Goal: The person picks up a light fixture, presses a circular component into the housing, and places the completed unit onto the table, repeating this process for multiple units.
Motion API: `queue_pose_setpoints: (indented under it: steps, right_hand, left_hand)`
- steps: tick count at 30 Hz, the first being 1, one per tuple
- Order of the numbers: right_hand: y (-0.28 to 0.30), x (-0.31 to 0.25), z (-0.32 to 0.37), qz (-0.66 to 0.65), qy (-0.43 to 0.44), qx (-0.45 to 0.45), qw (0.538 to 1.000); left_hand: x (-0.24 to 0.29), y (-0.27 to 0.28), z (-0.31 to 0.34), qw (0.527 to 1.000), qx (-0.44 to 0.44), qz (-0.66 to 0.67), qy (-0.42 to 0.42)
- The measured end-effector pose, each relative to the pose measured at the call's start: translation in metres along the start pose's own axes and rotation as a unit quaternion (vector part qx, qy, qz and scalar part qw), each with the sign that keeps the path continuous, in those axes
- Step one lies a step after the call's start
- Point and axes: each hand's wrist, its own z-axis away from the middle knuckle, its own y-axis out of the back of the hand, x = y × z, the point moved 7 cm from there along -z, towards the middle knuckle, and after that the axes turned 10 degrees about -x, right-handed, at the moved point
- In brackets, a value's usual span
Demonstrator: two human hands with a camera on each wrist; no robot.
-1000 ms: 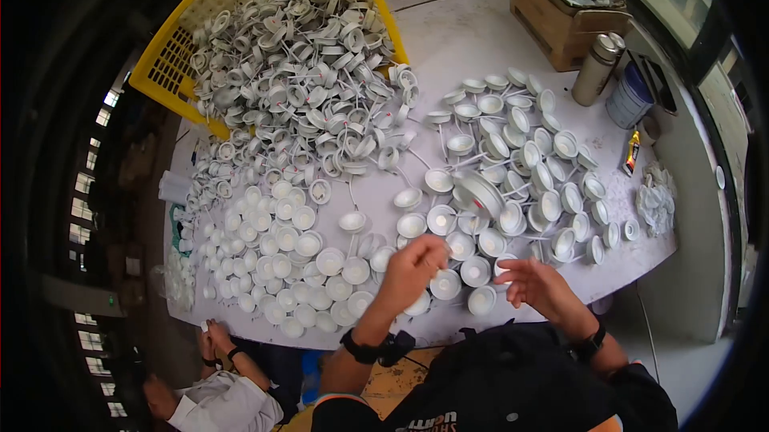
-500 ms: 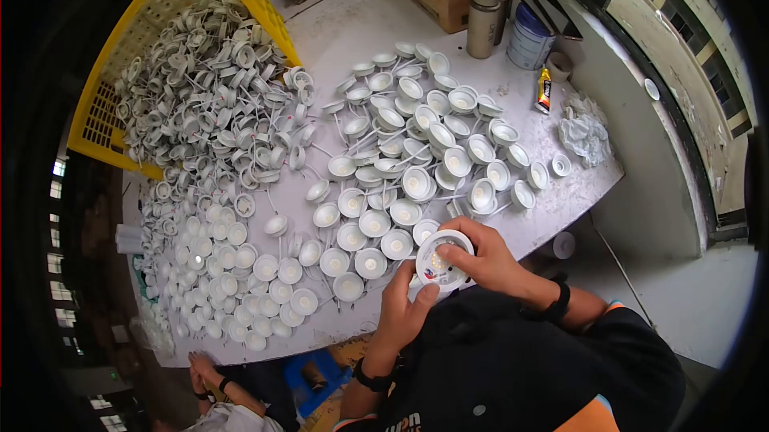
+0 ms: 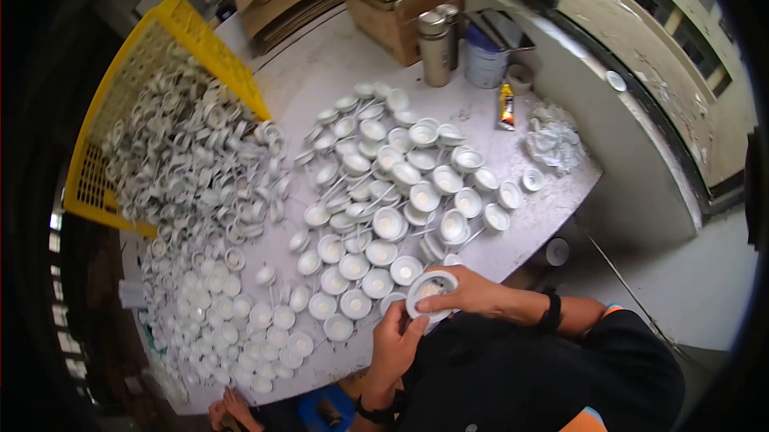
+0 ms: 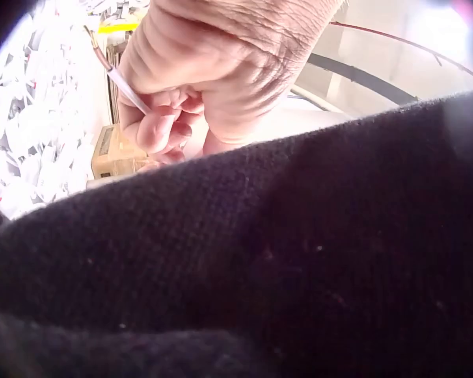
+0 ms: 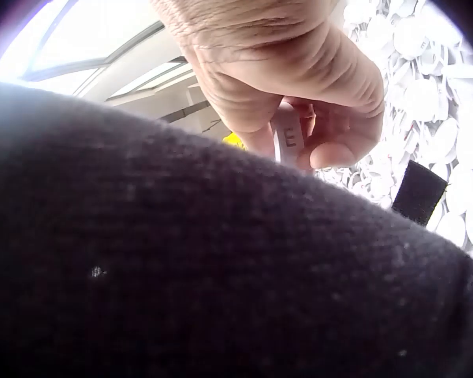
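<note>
In the head view a round white downlight (image 3: pixel 413 297) is at the table's near edge, its face tilted up. My right hand (image 3: pixel 479 293) grips it from the right, thumb across the face. The left hand (image 3: pixel 392 349) is at its lower left side, thumb by the rim. In the left wrist view the curled fingers of my left hand (image 4: pixel 213 59) hold a white cable (image 4: pixel 126 88) with bare wire ends. The right wrist view shows the right hand (image 5: pixel 292 59) pinching a white part (image 5: pixel 287 135) marked with an E. Dark cloth hides much of both wrist views.
Several face-up downlights (image 3: pixel 389 224) crowd the table beyond my hands, more (image 3: pixel 216 292) at the left. A yellow crate (image 3: pixel 232 56) spills white fittings. At the back stand a cardboard box (image 3: pixel 400 24), a flask (image 3: pixel 435 52) and a tube (image 3: pixel 506 106). Another person's hands (image 3: pixel 232 408) are at lower left.
One second ago both hands were apart, with a blurred downlight above the table between them. Half a second ago both held the downlight. Now they still hold it; the head view has shifted.
</note>
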Motion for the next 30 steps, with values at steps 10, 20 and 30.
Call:
queue_pose_setpoints:
  steps: [10, 20, 30]
  right_hand:
    - [0.039, -0.008, 0.012, 0.131, 0.092, 0.101, 0.982]
    - [0.304, 0.019, 0.072, 0.492, 0.123, 0.434, 0.745]
    - [0.387, 0.069, 0.069, 0.664, 0.069, 0.363, 0.651]
  left_hand:
    - [-0.006, -0.018, -0.039, 0.998, -0.018, -0.053, -0.015]
    - [-0.021, -0.017, -0.039, 0.999, -0.023, 0.006, 0.04]
    - [-0.036, -0.012, -0.034, 0.998, 0.02, 0.052, 0.032]
